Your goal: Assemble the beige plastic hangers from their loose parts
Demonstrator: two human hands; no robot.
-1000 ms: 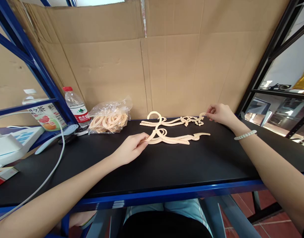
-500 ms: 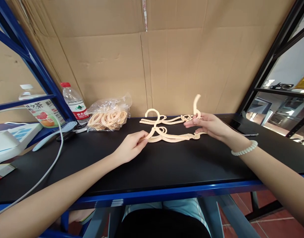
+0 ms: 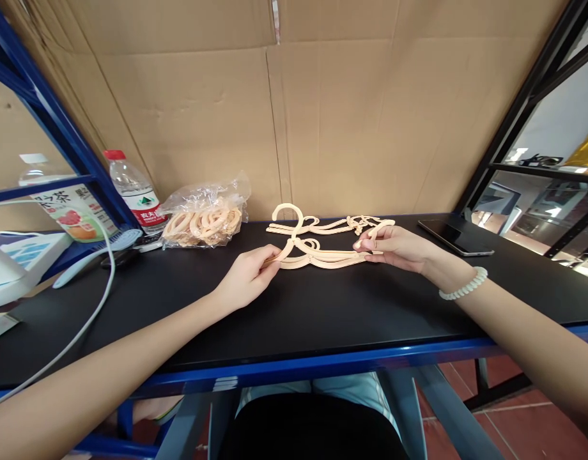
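Observation:
A cream-coloured hanger with a curved hook stands over the black tabletop. My left hand pinches its left arm. At the hanger's right end, my right hand holds a curved cream piece between thumb and fingers. Its lower end is partly hidden by the fingers. Beneath and behind the held hanger lie more cream hanger parts, with a cluster of small pieces near the right hand.
A clear plastic bag of cream pieces sits at the back left beside a red-capped water bottle. Further left are a drink bottle, a blue brush and a white cable. A tablet lies at the right.
My right hand has brought the curved piece down to the hanger's right end, and the piece is now tilted over. The view has shifted slightly. My left hand keeps its hold.

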